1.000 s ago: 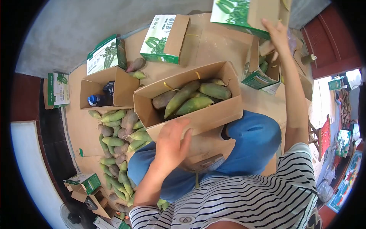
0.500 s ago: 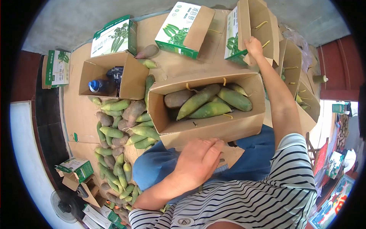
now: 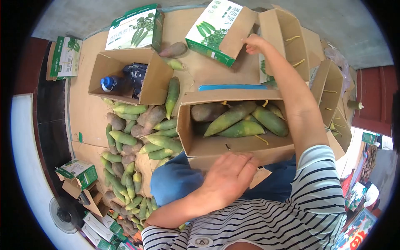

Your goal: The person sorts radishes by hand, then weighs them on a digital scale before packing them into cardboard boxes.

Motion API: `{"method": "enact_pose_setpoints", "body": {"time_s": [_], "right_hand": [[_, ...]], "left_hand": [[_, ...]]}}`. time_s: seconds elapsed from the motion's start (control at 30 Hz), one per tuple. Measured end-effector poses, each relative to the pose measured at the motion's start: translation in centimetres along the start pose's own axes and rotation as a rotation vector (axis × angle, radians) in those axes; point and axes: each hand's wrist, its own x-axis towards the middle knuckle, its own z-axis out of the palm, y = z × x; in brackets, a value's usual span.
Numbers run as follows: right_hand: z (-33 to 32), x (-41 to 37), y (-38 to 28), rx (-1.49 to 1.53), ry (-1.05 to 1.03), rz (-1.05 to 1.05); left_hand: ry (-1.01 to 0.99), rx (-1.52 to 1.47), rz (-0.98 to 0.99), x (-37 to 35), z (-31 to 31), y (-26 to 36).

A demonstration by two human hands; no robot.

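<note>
In front of my body an open carton (image 3: 237,162) holds several green and brownish radishes (image 3: 233,118). My left hand (image 3: 233,177) lies over its near edge, fingers together and bent around the near flap. My right hand (image 3: 255,43) is stretched forward, its fingers closed at the edge of a brown flap (image 3: 238,35) on a green-and-white box (image 3: 212,33). The fingertips are partly hidden there. Just behind the carton runs a blue strip (image 3: 233,87).
A carton with a blue-capped bottle (image 3: 109,84) stands left of centre. Loose radishes (image 3: 127,139) cover the floor below it. Another printed box (image 3: 135,31) is at the back. Open cartons with yellow ties (image 3: 291,39) line the right. A fan (image 3: 62,214) stands lower left.
My right hand has left the open carton at the back right and moved left to the printed box's flap. The view has shifted, and the blue strip now shows behind the radish carton.
</note>
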Motion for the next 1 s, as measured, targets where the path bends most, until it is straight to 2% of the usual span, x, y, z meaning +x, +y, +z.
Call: {"method": "enact_pose_setpoints", "body": {"time_s": [0.1, 0.27, 0.4, 0.5, 0.6, 0.7, 0.8, 0.87, 0.93, 1.0], "right_hand": [[3.9, 2.7, 1.3, 0.035, -0.006, 0.116], [5.9, 5.0, 2.9, 0.129, -0.009, 0.236], [7.3, 6.6, 3.8, 0.273, -0.03, 0.261], [7.4, 6.7, 4.4, 0.427, -0.05, 0.193], [7.7, 6.5, 3.0, 0.696, -0.013, -0.072], [6.4, 5.4, -1.1, 0.574, 0.171, -0.434], [5.4, 2.8, -4.3, 0.101, 0.296, -0.655], [6.9, 1.7, -3.6, -0.167, 0.262, -0.727], [9.0, 1.2, -3.0, -0.161, 0.225, -0.756], [10.9, -0.5, -4.7, -0.365, 0.221, -0.763]], "left_hand": [[-0.017, 0.018, -0.021, 0.0, -0.2, -0.4], [-0.071, 0.062, -0.028, -0.3, -0.6, -0.7], [-0.018, 0.034, -0.008, -0.3, -0.5, -1.3], [-0.049, 0.042, -0.023, 0.0, -0.7, -1.2], [-0.062, 0.038, -0.033, 0.0, -1.0, -1.1], [-0.064, 0.05, -0.015, 0.0, -0.9, -1.1], [-0.054, 0.05, -0.012, -0.2, -0.9, -0.8], [-0.049, 0.049, -0.006, -0.4, -0.8, -0.6], [-0.054, 0.049, -0.002, -0.6, -0.8, -0.4], [-0.058, 0.034, -0.007, -0.8, -0.6, 0.0]]}}
